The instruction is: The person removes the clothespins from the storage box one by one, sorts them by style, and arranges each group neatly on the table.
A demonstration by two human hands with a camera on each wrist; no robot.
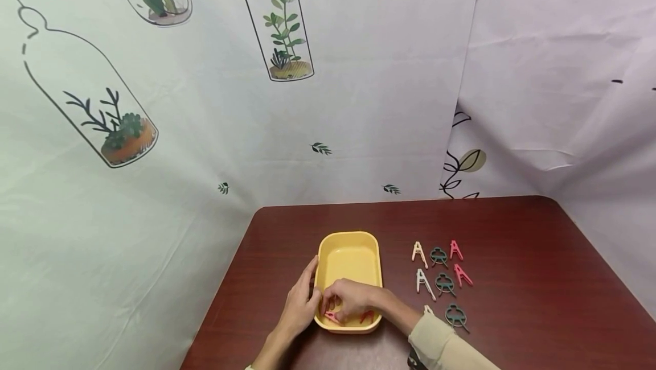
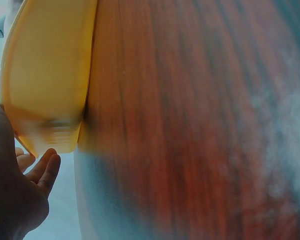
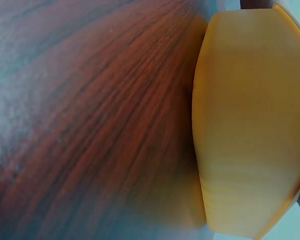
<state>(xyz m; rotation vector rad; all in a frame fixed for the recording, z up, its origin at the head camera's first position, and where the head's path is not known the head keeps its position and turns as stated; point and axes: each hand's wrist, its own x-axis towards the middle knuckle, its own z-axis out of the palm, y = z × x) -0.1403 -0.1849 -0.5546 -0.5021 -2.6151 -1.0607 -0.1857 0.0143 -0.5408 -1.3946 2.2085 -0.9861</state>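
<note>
A yellow plastic tray (image 1: pixel 352 240) stands on the dark red table. My left hand (image 1: pixel 297 304) holds its left side, fingers along the outer wall and thumb at the rim. The left wrist view shows that hand (image 2: pixel 22 185) beside the tray wall (image 2: pixel 50 75). Inside the near end of the tray, my right hand (image 1: pixel 353 297) reaches down with bent fingers and pinches a pink clothespin (image 1: pixel 332 317). Another pink clothespin (image 1: pixel 367 316) lies to the right, partly under that hand. In the right wrist view the tray's outer wall (image 3: pixel 250 120) hides the fingers.
Right of the tray lie white clothespins (image 1: pixel 422 283), green round clips (image 1: pixel 444 283) and pink clothespins (image 1: pixel 462 275) in rough columns. The right sleeve (image 1: pixel 435 336) partly covers the nearest white one. A white printed curtain (image 1: pixel 359 119) hangs behind the table (image 1: pixel 523 256).
</note>
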